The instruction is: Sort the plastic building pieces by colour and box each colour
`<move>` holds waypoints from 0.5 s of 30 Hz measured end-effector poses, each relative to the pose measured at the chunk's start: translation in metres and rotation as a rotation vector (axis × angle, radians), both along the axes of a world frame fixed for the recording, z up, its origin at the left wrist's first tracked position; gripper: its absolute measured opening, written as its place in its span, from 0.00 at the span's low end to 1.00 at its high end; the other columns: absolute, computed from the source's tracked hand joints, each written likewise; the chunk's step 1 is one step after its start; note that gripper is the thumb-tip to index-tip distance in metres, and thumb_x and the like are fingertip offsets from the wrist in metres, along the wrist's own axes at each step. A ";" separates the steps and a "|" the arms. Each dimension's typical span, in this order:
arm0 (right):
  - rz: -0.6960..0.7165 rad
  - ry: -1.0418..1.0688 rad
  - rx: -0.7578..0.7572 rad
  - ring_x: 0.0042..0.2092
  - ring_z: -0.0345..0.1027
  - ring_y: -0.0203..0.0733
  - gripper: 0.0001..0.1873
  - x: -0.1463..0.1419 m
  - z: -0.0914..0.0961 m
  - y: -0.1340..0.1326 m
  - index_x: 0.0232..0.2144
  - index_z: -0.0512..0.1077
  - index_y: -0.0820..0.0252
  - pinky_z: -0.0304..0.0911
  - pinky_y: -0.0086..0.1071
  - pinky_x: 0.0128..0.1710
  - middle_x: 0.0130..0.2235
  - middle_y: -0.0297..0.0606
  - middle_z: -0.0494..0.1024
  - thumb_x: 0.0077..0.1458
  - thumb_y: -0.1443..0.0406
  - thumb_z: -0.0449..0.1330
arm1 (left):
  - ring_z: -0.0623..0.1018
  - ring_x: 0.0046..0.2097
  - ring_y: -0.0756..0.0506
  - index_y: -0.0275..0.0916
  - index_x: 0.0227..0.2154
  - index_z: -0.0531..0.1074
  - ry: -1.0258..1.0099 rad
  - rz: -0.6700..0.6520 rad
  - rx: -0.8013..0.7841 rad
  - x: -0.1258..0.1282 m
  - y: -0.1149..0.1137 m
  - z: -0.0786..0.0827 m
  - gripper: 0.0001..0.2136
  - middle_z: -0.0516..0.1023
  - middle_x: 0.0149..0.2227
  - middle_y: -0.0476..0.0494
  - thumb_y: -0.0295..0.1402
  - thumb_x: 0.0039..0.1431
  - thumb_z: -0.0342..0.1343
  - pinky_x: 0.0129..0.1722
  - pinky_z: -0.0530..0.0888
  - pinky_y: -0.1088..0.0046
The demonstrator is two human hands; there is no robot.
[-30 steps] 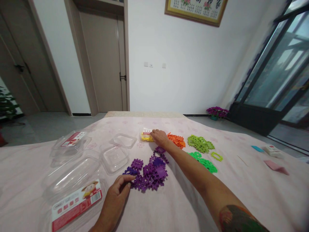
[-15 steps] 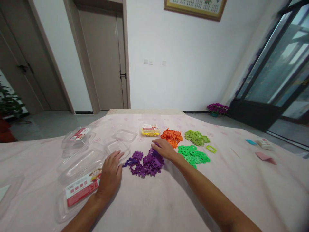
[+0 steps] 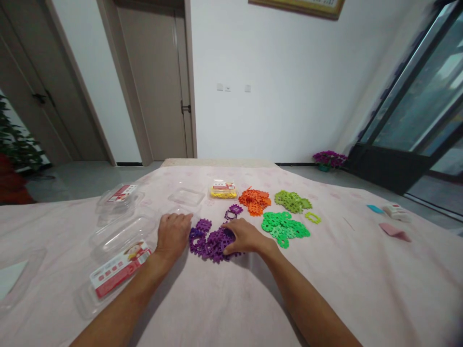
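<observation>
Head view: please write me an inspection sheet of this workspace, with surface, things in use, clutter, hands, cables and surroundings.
Surface: pink cloth, lightly creased.
Things in use: purple pieces in a loose pile; orange, olive and green pieces in separate piles; yellow pieces in a clear box.
Clutter: clear containers at left, some labelled; blue item, white pack and pink item at right.
Left hand: beside the purple pile, over a container's edge; grip unclear.
Right hand: thumb and fingers at the purple pile; grip unclear.
Cables: nothing seen.
Surroundings: closed door, white wall, potted flowers.
</observation>
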State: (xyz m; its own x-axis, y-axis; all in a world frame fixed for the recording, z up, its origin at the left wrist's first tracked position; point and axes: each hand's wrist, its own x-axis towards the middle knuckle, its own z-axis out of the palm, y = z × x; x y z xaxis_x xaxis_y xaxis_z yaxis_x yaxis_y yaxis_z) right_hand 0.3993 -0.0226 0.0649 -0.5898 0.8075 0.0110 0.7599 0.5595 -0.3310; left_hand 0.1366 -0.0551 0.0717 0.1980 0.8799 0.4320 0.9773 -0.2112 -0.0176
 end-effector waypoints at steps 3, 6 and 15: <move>-0.047 0.006 0.037 0.52 0.67 0.56 0.44 -0.001 -0.003 0.000 0.55 0.72 0.56 0.62 0.44 0.51 0.51 0.48 0.76 0.36 0.47 0.73 | 0.77 0.43 0.37 0.40 0.47 0.77 0.017 -0.034 -0.031 0.032 -0.010 0.003 0.15 0.82 0.39 0.38 0.31 0.66 0.45 0.45 0.63 0.58; -0.105 0.059 0.020 0.50 0.67 0.53 0.41 0.005 -0.012 0.007 0.52 0.74 0.55 0.62 0.41 0.49 0.49 0.44 0.77 0.35 0.46 0.73 | 0.77 0.43 0.38 0.40 0.47 0.76 0.001 -0.040 -0.056 0.058 -0.019 0.001 0.15 0.82 0.40 0.37 0.33 0.65 0.47 0.44 0.64 0.60; -0.132 0.342 -0.143 0.53 0.69 0.50 0.36 0.028 -0.026 0.027 0.55 0.72 0.58 0.62 0.41 0.54 0.54 0.45 0.75 0.43 0.55 0.71 | 0.77 0.50 0.38 0.39 0.53 0.73 -0.290 -0.135 -0.053 0.045 -0.019 0.013 0.20 0.79 0.50 0.36 0.44 0.66 0.48 0.51 0.69 0.62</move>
